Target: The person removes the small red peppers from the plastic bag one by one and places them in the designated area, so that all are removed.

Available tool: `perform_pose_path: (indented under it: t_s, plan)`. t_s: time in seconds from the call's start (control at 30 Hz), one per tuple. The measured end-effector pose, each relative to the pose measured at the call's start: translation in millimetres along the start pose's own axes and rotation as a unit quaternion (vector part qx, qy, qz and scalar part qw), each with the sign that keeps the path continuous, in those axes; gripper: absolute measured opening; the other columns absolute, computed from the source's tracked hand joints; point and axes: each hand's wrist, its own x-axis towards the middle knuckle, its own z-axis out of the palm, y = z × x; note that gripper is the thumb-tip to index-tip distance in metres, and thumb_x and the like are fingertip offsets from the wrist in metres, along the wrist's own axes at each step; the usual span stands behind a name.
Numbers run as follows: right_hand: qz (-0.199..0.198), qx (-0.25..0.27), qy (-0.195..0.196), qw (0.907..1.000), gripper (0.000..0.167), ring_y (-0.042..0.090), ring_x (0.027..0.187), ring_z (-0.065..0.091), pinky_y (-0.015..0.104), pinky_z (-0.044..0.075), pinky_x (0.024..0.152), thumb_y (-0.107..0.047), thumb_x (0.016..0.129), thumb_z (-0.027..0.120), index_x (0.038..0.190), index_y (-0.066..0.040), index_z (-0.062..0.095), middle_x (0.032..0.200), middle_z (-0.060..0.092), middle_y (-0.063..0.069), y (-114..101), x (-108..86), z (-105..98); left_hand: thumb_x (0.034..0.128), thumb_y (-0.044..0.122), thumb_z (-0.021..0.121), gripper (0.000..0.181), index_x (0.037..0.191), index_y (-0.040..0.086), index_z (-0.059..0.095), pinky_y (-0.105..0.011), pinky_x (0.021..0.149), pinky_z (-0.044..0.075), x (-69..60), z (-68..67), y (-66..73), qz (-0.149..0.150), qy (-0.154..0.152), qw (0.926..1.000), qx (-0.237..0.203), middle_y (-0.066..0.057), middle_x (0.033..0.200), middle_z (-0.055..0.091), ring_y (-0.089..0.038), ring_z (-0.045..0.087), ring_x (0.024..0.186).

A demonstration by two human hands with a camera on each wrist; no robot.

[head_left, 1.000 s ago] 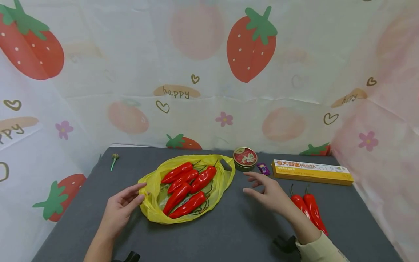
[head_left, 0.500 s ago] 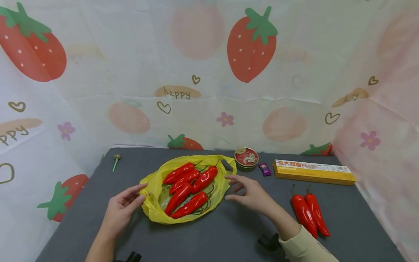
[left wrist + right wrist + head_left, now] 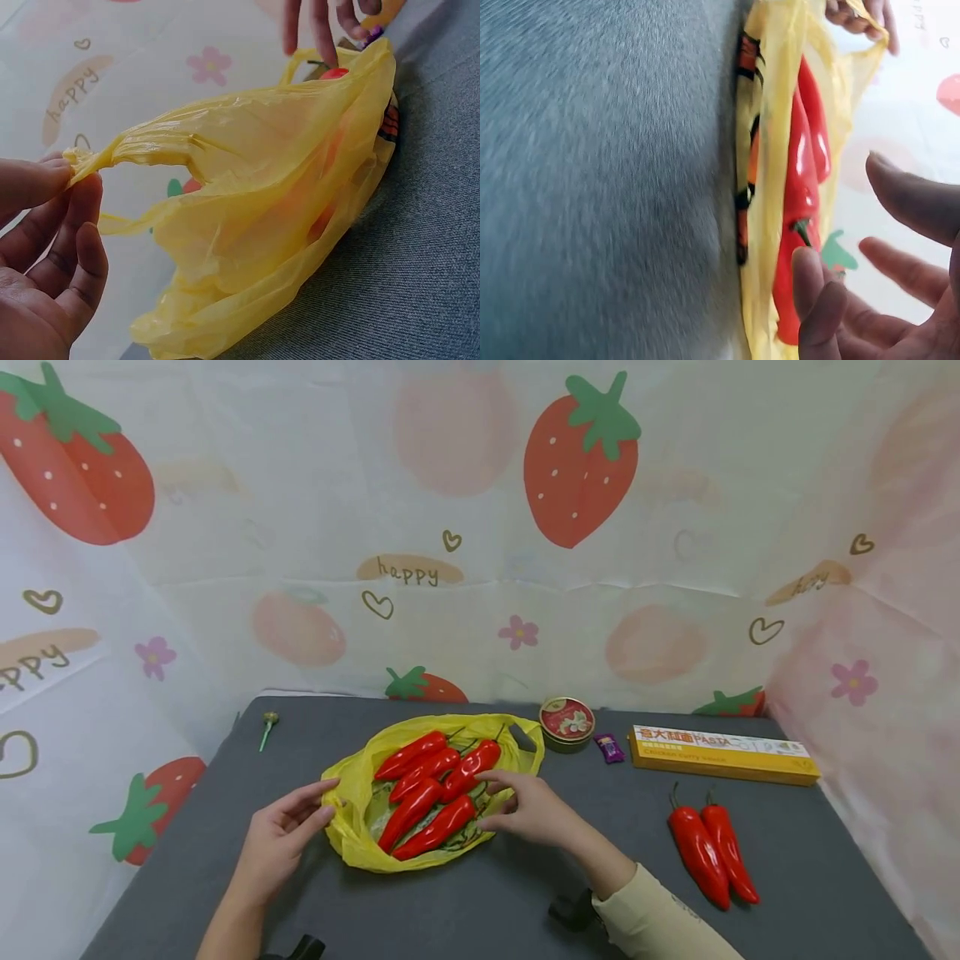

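Observation:
A yellow plastic bag (image 3: 351,850) lies on the dark table with its mouth open upward. Several glossy red chili peppers (image 3: 411,814) rest inside it. My left hand (image 3: 279,837) pinches the bag's left edge between thumb and fingers, and the left wrist view shows the pulled-up yellow plastic (image 3: 225,142) at the fingertips. Over the bag's right side hovers my right hand (image 3: 528,810), its thumb and fingers spread apart with nothing between them. In the right wrist view its fingers come close to the peppers (image 3: 801,172); whether they touch one is unclear.
Two more red chili peppers (image 3: 697,857) lie at the right. Behind them is a yellow pasta box (image 3: 723,755). A round tin (image 3: 567,723) and a small purple packet (image 3: 609,748) stand behind the bag. A green-stemmed item (image 3: 267,728) lies back left.
My right hand has moved left, from beside the tin to above the bag's right side, uncovering the two peppers at the right. My left hand keeps its pinch on the bag.

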Motion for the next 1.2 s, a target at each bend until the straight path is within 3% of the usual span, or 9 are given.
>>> perform_pose_path:
  t_s: [0.3,0.57,0.77,0.93,1.07,1.2]
  plan:
    - [-0.008,-0.016,-0.009,0.9998,0.052,0.024,0.099,0.062,0.031,0.054,0.069,-0.032,0.094,0.073,0.137,-0.007,0.061,0.116,0.067,0.012,-3,15.9,18,0.1003,0.018,0.064,0.038,0.135,0.001,0.062,-0.021,0.08,0.058,1.2,1.9,1.0,0.001,-0.008,1.0,-0.004,0.006,0.117,0.071,-0.005,0.066,0.095]
    - [0.071,0.031,-0.018,0.9968,0.054,0.019,0.064,0.065,0.035,0.057,0.053,-0.032,0.091,0.077,0.138,-0.012,0.06,0.113,0.065,0.009,-5,23.0,33,0.1006,0.018,0.064,0.039,0.136,0.0,0.061,-0.019,0.08,0.057,-0.4,0.8,2.7,-0.003,-0.01,0.9999,-0.008,0.006,0.116,0.071,-0.004,0.066,0.096]
    - [0.102,0.072,-0.009,0.9921,0.046,0.02,0.068,0.067,0.034,0.057,0.053,-0.028,0.089,0.08,0.129,-0.011,0.065,0.093,0.066,0.006,-8,24.2,39,0.1002,0.017,0.064,0.04,0.136,0.0,0.061,-0.021,0.08,0.058,-1.1,0.7,3.0,-0.005,-0.009,0.9999,-0.013,0.008,0.115,0.072,-0.004,0.067,0.096]
    - [0.112,0.121,0.012,0.9862,0.043,0.021,0.064,0.069,0.036,0.06,0.055,-0.026,0.088,0.081,0.125,-0.01,0.066,0.107,0.066,0.007,-8,22.2,39,0.1,0.017,0.064,0.039,0.135,-0.001,0.061,-0.021,0.079,0.058,-0.7,1.1,4.0,-0.005,-0.004,0.9999,-0.014,0.011,0.109,0.072,-0.004,0.068,0.095]
    - [0.093,0.155,0.03,0.983,0.044,0.025,0.063,0.071,0.038,0.062,0.062,-0.023,0.089,0.079,0.128,-0.009,0.064,0.118,0.063,0.012,-8,17.4,32,0.1003,0.017,0.064,0.039,0.135,-0.001,0.061,-0.022,0.078,0.058,-0.4,1.5,4.3,-0.005,-0.002,0.9999,-0.011,0.012,0.107,0.072,-0.004,0.068,0.094]
    - [0.059,0.155,0.029,0.9857,0.041,0.026,0.085,0.074,0.039,0.062,0.075,-0.023,0.093,0.074,0.131,-0.009,0.064,0.12,0.066,0.013,-8,11.1,23,0.1003,0.018,0.064,0.039,0.135,0.0,0.062,-0.022,0.079,0.058,-1.4,1.4,3.9,-0.005,-0.004,1.0,-0.007,0.008,0.112,0.072,-0.005,0.069,0.095]
